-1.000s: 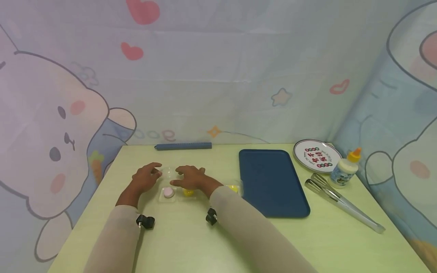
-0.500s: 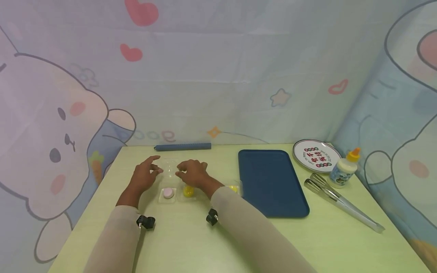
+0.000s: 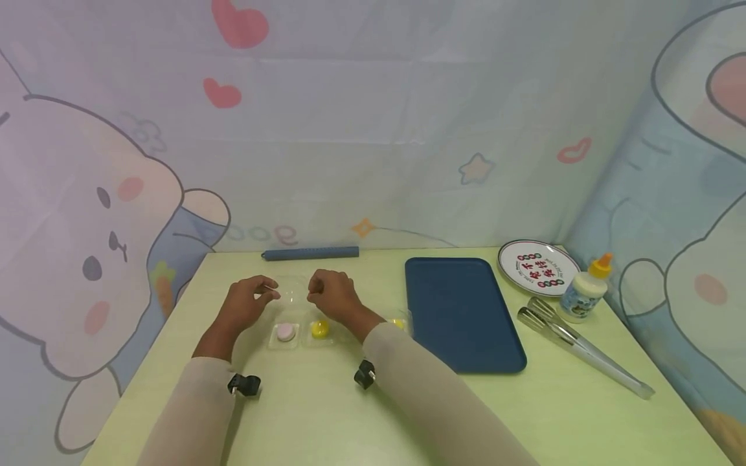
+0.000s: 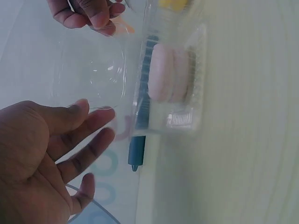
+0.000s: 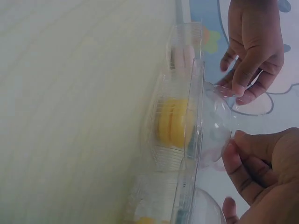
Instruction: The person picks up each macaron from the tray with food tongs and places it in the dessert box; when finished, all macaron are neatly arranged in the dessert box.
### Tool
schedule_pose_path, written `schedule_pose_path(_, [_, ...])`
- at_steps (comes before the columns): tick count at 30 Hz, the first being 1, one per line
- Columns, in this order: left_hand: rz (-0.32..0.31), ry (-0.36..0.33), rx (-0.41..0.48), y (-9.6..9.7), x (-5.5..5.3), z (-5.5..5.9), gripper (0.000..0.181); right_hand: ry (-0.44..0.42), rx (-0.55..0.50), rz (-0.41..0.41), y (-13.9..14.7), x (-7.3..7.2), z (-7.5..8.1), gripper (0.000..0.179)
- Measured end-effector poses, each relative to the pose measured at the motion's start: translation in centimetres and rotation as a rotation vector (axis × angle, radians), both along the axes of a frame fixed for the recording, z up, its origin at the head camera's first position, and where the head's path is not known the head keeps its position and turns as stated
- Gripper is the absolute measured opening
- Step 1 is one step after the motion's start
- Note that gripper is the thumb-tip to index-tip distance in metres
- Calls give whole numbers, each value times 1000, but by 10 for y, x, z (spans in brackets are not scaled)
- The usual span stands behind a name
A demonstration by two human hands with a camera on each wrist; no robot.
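Observation:
A clear domed plastic lid (image 3: 293,292) is held up between my two hands. My left hand (image 3: 243,305) pinches its left edge between thumb and fingertips; the other fingers are spread in the left wrist view. On the opposite edge, my right hand (image 3: 337,298) pinches with thumb and forefinger, as the right wrist view (image 5: 271,172) shows. Just nearer than the hands, a pink macaron (image 4: 169,73) sits in a clear plastic box (image 4: 198,116). Beside it on the right, a yellow macaron (image 5: 174,122) lies in a similar clear box (image 5: 161,156).
Under my right forearm, another clear box (image 3: 408,320) with something yellow is partly hidden. Farther right are a dark blue tray (image 3: 463,314), metal tongs (image 3: 588,353), a printed plate (image 3: 539,267) and a white bottle with a yellow cap (image 3: 585,289). A blue-grey stick (image 3: 310,253) lies along the back edge.
My right fingers, spread a second ago, have drawn together into a pinch on the lid's edge. My left fingers have closed in on the other edge. The boxes stay in place.

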State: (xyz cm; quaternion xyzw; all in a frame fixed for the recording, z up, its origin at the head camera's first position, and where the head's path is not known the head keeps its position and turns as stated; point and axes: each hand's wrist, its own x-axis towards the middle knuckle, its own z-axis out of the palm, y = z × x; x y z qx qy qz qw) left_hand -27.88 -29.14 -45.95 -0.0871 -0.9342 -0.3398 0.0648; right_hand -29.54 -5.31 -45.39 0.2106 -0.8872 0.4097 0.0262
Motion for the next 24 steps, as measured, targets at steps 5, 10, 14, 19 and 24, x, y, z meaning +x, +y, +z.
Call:
schedule_pose_path(5, [-3,27,-4,0,6,5,22,-87,-113,67,2,-1,-3,25])
schedule_pose_path(10, [-10,28,-9,0,11,8,25,-87,-102,118,5,1,-7,26])
schedule_pose_path(14, [-18,35,-12,-1,16,11,31,-35,-88,143,5,5,-7,24])
schedule_pose_path(19, [-26,42,14,-2,22,18,45,55,-57,127,4,9,-2,19])
schedule_pose_path(24, [-44,7,45,-9,24,17,51,83,-58,119,6,13,-3,21])
